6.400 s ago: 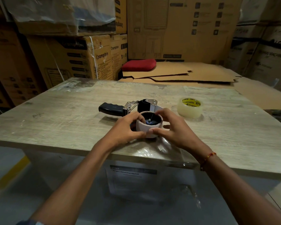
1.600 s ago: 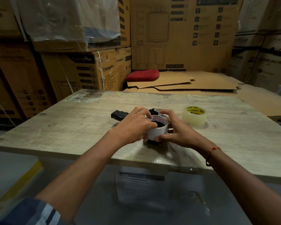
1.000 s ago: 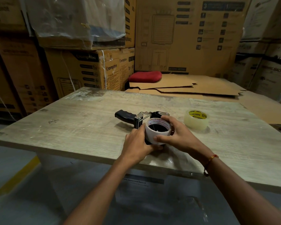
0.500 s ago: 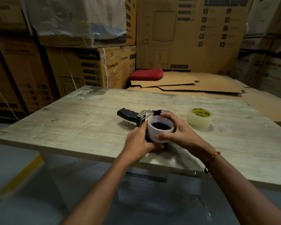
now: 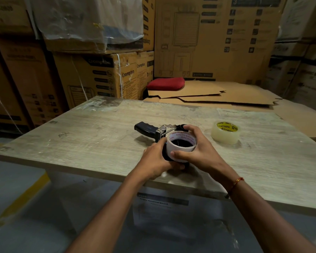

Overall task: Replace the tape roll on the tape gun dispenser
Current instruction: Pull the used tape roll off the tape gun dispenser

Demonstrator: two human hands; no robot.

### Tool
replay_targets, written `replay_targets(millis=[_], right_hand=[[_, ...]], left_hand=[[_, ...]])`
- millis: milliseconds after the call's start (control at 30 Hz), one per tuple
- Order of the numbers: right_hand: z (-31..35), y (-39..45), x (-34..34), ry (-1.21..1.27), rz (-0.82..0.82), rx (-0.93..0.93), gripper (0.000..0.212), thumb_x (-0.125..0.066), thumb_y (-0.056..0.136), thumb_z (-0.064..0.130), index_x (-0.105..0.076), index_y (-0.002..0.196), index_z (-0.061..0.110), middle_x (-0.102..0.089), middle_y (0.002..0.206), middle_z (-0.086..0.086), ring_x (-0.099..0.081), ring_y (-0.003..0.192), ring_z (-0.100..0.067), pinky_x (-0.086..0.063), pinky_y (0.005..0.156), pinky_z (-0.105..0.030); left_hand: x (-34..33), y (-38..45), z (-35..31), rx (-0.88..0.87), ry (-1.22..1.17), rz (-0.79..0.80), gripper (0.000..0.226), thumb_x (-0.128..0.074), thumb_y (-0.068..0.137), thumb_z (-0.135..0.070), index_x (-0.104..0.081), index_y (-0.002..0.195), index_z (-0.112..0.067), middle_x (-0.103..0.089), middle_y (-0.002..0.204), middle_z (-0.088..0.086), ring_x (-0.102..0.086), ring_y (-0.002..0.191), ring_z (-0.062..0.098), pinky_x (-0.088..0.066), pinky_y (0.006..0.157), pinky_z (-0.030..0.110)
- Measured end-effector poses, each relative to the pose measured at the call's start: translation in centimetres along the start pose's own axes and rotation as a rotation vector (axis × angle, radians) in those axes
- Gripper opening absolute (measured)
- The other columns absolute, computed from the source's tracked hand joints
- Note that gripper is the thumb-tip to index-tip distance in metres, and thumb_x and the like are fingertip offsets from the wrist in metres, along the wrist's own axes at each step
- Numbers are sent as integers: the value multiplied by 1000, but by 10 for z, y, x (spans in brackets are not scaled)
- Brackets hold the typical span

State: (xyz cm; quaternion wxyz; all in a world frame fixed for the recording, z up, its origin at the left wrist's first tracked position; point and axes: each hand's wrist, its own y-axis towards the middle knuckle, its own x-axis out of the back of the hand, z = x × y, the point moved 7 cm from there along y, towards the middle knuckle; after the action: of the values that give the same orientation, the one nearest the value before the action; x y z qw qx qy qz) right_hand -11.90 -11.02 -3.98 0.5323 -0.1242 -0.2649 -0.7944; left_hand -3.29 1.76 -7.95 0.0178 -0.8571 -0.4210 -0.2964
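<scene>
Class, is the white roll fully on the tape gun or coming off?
Cannot tell: the white roll, gripped by the right hand, sits over the tape gun.

Both forearms are bare to the bottom edge of the view, with no sleeve showing. The left hand point(image 5: 154, 160) wears nothing. The right hand point(image 5: 199, 152) has a thin red-and-orange thread bracelet point(image 5: 236, 183) tied around its wrist, with no rings visible.
</scene>
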Motion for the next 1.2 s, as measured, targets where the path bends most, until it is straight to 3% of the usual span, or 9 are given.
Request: replay_targets(millis=[400, 567, 667, 967, 1200], right_hand=[[-5, 0, 8, 73, 147, -61, 80, -88, 73, 18, -41, 136, 28, -57, 132, 5, -59, 122, -9, -50, 104, -28], [13, -6, 3, -220, 42, -8, 114, -91, 63, 48, -24, 153, 29, -48, 149, 2, -52, 132, -18, -44, 110, -36], [17, -10, 1, -233, -62, 32, 103, -89, 63, 48, -29, 145, 32, -57, 140, 1, -59, 123, -20, -52, 101, -39], [10, -9, 3, -131, -64, 95, 84, -84, 59, 50, -33, 125, 40, -62, 120, 9, -65, 109, -15, -58, 89, -44], [7, -4, 5, -109, -58, 126, 81, -85, 61, 51, -35, 123, 35, -61, 117, 12, -66, 108, -12, -59, 88, -44]], left_hand=[[-6, 2, 4, -5, -30, 68, 80, -87, 49, -60, -54, 121, -47, -67, 119, -8, -65, 110, 14, -57, 91, 44], [-7, 1, 5, -6, -7, 62, 83, -85, 51, -64, -49, 124, -52, -65, 121, -7, -64, 110, 16, -57, 90, 45], [-6, 1, 4, 5, -20, 63, 82, -88, 50, -59, -51, 123, -50, -67, 120, -8, -65, 108, 14, -57, 91, 44], [-9, 3, 6, -27, 46, 44, 84, -82, 50, -70, -51, 126, -49, -65, 121, -6, -64, 110, 16, -56, 90, 46], [-8, 3, 4, -55, 69, 12, 82, -78, 54, -69, -48, 129, -52, -65, 118, -4, -63, 110, 18, -55, 90, 47]])
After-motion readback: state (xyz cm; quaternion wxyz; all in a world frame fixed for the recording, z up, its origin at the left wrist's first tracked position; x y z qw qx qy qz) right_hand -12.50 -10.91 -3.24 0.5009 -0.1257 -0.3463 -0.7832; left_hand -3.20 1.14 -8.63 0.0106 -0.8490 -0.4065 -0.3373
